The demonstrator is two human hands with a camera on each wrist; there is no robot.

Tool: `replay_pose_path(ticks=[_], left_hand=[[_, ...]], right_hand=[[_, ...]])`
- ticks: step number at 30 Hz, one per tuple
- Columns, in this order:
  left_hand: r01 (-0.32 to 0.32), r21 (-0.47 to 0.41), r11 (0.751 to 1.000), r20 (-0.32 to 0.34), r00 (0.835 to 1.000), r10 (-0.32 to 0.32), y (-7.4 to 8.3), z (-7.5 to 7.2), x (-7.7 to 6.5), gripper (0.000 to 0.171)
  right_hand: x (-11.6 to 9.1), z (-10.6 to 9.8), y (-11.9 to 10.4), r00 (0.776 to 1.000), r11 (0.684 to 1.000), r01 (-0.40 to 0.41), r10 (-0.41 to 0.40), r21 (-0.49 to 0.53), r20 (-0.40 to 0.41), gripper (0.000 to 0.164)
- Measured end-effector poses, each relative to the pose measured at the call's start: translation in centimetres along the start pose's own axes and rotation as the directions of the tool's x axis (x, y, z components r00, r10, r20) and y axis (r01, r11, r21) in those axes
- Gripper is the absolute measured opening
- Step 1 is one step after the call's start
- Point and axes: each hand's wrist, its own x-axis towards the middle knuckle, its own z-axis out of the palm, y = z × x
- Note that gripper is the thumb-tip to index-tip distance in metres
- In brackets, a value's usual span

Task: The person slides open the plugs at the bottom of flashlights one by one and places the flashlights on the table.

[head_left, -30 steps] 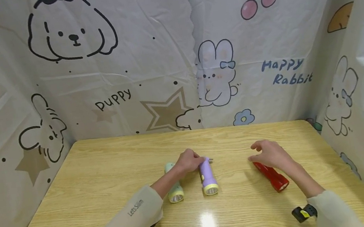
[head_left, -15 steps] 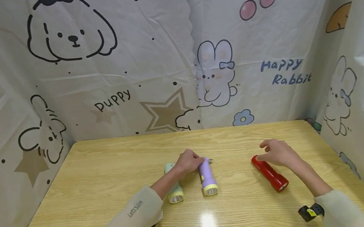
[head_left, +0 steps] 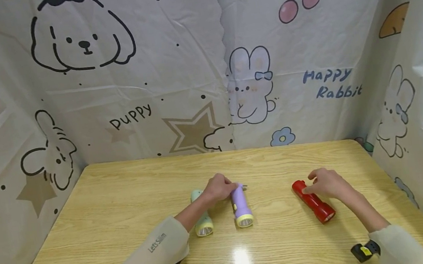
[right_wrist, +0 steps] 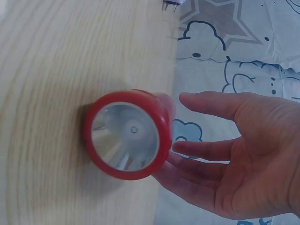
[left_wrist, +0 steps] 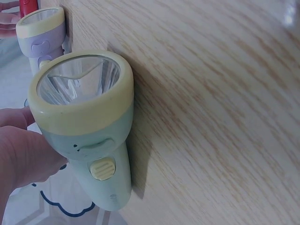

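Note:
Three flashlights lie on the wooden table. My left hand (head_left: 219, 188) reaches over the mint green flashlight (head_left: 205, 226) and holds the tail end of the purple flashlight (head_left: 241, 204), where plug prongs stick out. Its fingertips are partly hidden. In the left wrist view, the green flashlight (left_wrist: 101, 140) fills the middle, with the purple flashlight (left_wrist: 42, 37) behind it. My right hand (head_left: 328, 183) hovers over the red flashlight (head_left: 313, 202), thumb and fingers spread apart. The right wrist view has the red flashlight's lens (right_wrist: 125, 136) facing the camera, beside the loosely opened hand (right_wrist: 243, 145).
A cloth printed with cartoon animals (head_left: 249, 87) hangs behind the table (head_left: 138, 186) and at both sides. A black wrist camera (head_left: 363, 251) is strapped below my right sleeve. Light glares off the table front.
My right hand has drawn back to the right from the tail end of the red flashlight, uncovering it, and then dipped slightly. The left hand and the flashlights look unchanged.

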Motion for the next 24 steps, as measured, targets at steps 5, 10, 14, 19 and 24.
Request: replay_pose_path(ticks=[5,10,14,19,24], left_hand=[[0.001,0.001,1.000,0.003,1.000,-0.001,0.0,0.1,0.1,0.031],[0.008,0.000,1.000,0.005,1.000,-0.008,0.1,0.0,0.0,0.032],[0.007,-0.002,1.000,0.003,1.000,-0.007,0.1,0.0,-0.1,0.031],[0.010,-0.005,1.000,0.001,1.000,-0.010,0.1,0.0,-0.1,0.031],[0.018,-0.001,1.000,0.003,1.000,-0.018,0.1,0.0,0.0,0.031]], right_hand=[[-0.1,0.2,0.2,0.999,0.999,-0.035,0.035,0.001,0.042,0.055],[-0.2,0.5,0.2,0.997,0.999,-0.048,0.047,0.020,0.068,0.054],[-0.1,0.8,0.4,0.996,0.997,-0.047,0.042,0.055,0.082,0.054],[0.0,1.1,0.6,0.996,0.997,-0.026,0.019,0.072,0.087,0.052],[-0.1,1.2,0.5,0.996,0.997,-0.012,0.005,0.075,0.090,0.048]])
